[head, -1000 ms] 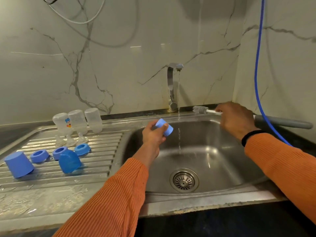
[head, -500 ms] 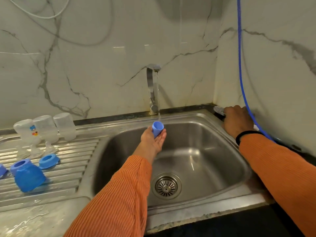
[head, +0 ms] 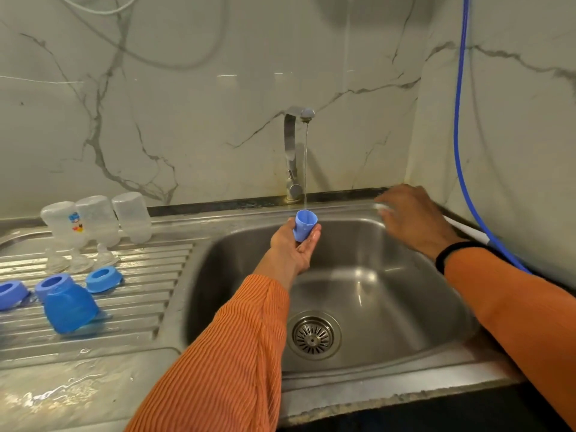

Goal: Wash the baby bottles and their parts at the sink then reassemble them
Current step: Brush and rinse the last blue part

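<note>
My left hand [head: 294, 244] holds a small blue cap [head: 304, 226] mouth up, pinched by the thumb against the palm, right under the thin stream from the tap [head: 293, 151]. My right hand [head: 411, 216] is blurred at the sink's back right rim, its fingers loose over the white bottle brush [head: 463, 228] lying along the wall. On the draining board stand three clear bottles [head: 96, 219] upside down, with clear nipples [head: 79, 260], blue rings [head: 104, 279] and a larger blue cap [head: 70, 310] in front of them.
The steel sink basin [head: 389, 275] has a drain strainer [head: 313, 335] at its bottom. A blue hose [head: 458, 120] hangs down the right wall to the counter. Water lies on the counter front left [head: 62, 394]. Marble walls close the back and right.
My left hand turned the blue cap mouth up and brought it under the stream. My right hand carried the brush to the back right rim and now loosens over it.
</note>
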Motion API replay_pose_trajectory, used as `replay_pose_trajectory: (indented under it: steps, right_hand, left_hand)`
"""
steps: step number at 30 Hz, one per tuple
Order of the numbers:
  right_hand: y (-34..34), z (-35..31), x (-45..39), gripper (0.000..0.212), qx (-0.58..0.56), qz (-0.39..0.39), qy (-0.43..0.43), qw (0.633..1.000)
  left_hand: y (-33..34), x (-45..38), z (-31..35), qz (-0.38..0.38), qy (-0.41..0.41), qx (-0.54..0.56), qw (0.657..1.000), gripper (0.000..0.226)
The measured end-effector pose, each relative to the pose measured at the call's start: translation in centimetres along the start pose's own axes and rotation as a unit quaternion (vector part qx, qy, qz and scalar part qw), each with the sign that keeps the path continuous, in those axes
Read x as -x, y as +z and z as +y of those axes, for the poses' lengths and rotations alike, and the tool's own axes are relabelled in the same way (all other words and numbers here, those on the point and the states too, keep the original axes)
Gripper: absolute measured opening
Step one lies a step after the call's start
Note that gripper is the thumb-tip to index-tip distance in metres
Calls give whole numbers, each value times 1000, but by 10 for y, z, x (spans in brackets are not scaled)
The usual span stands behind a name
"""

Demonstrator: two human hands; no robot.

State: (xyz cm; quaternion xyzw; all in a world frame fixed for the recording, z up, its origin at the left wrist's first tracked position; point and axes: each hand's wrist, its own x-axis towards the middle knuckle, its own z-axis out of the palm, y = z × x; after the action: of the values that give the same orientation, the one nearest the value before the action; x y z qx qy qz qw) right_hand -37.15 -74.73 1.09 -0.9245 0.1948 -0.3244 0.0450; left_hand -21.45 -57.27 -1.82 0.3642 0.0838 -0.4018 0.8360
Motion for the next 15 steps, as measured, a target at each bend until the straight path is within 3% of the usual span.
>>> replay_pose_trajectory:
  steps: [3,6,9,15]
  right_hand:
    - [12,-36,-5,28,-21,-31,-56,998]
    - [24,-54,-4,37,3,-94,-46,994]
    - [26,-46,1,36,3,-107,-23,994]
    - [25,-63,-2,32,-131,-147,-13,980]
  left_hand:
    - [-1,-1,2,7,5,-1,1000,44]
    - [-2,-1,3,5,7,-3,1000,44]
    - [-3,-1,1,2,6,-10,1000,44]
    - [0,1,-6,-3,14,-57,998,39]
